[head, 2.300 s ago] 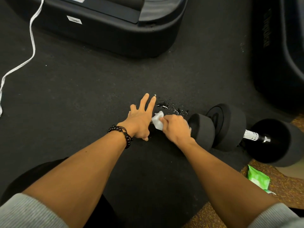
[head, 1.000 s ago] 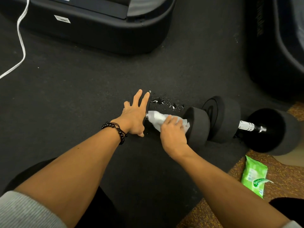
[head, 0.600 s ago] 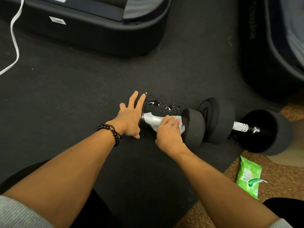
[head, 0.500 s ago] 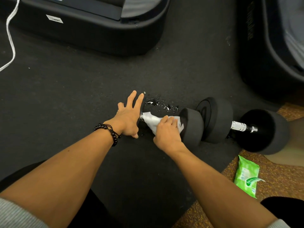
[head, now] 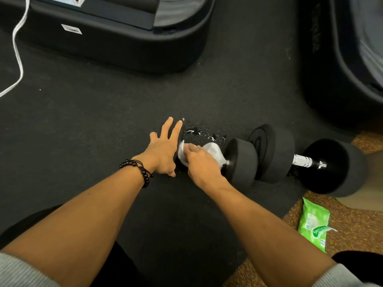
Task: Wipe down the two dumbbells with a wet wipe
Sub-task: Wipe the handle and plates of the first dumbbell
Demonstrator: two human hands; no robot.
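Floor: black rubber mat (head: 103, 121), water droplets (head: 204, 134) on it; speckled brown flooring (head: 352, 224) lower right. Green wipe packet (head: 314, 226) lies there (contents not visible). Two dumbbells end to end: near dumbbell (head: 241, 162), far dumbbell (head: 333, 166). Right hand (head: 202, 164) grips wet wipe (head: 213, 151) around near handle. Left hand (head: 163, 151), fingers straight, presses the near dumbbell's left end.

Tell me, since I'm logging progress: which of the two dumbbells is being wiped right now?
The left dumbbell: the right hand wraps the wet wipe round its handle. The right dumbbell lies untouched.
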